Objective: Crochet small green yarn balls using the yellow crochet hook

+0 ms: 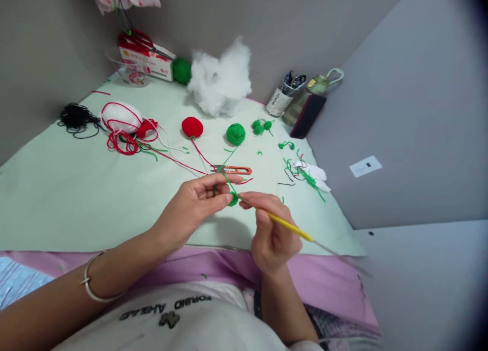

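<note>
Between thumb and fingers, my left hand (198,203) pinches a small green crocheted piece (233,199). Green yarn runs from that hand up to a green yarn ball (235,134). My right hand (275,231) is closed round a crochet hook with a yellow handle (292,226); its thin metal tip meets the green piece. Just beyond my left fingers lie orange thread snips (238,170). A red yarn ball (192,127) sits farther back, with a red strand trailing towards the snips.
White stuffing (221,79), a box (152,64) with red scissors on it, and a clear cup (133,76) stand at the back. Tangled yarn (122,120) lies left. A pen holder (280,101), bottle (320,82), phone (308,116) and yarn scraps (310,178) are at right.
</note>
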The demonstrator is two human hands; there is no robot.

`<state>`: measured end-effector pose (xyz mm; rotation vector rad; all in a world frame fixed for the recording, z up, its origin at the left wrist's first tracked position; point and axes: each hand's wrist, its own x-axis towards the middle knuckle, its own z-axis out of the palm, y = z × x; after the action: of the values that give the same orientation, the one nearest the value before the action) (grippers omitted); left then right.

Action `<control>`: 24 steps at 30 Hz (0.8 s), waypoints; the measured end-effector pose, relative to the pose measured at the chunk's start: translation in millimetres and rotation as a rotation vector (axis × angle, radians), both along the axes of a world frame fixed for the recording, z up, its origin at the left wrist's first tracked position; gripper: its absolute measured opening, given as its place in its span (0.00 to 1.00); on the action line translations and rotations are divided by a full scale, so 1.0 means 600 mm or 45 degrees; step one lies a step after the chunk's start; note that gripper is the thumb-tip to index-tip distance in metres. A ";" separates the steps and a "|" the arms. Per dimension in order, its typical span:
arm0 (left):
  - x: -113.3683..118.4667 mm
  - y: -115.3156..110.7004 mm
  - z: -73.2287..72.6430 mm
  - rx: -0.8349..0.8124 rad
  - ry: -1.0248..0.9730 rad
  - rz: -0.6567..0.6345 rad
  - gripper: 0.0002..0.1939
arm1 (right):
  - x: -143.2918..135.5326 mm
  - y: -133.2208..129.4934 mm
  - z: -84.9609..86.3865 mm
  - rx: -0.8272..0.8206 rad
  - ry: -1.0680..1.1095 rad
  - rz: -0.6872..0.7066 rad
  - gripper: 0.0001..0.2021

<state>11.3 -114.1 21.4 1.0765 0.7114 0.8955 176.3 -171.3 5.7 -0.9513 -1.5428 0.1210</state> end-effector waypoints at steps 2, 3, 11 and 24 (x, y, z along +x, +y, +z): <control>0.002 -0.002 0.000 -0.013 -0.003 0.000 0.15 | -0.001 0.000 -0.006 0.080 -0.175 -0.063 0.13; 0.003 -0.004 0.000 -0.029 -0.013 -0.001 0.16 | -0.003 0.000 -0.010 0.108 -0.258 -0.109 0.14; 0.012 0.002 0.000 -0.424 -0.287 -0.142 0.12 | -0.012 0.006 -0.030 0.142 -0.246 -0.260 0.15; 0.020 -0.004 -0.001 -0.275 -0.243 -0.012 0.19 | -0.010 0.011 -0.022 0.002 -0.082 -0.151 0.17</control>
<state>23.4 -116.7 20.9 0.7909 0.6279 0.8786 170.0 -164.9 -7.3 -1.0521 -1.5405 0.0052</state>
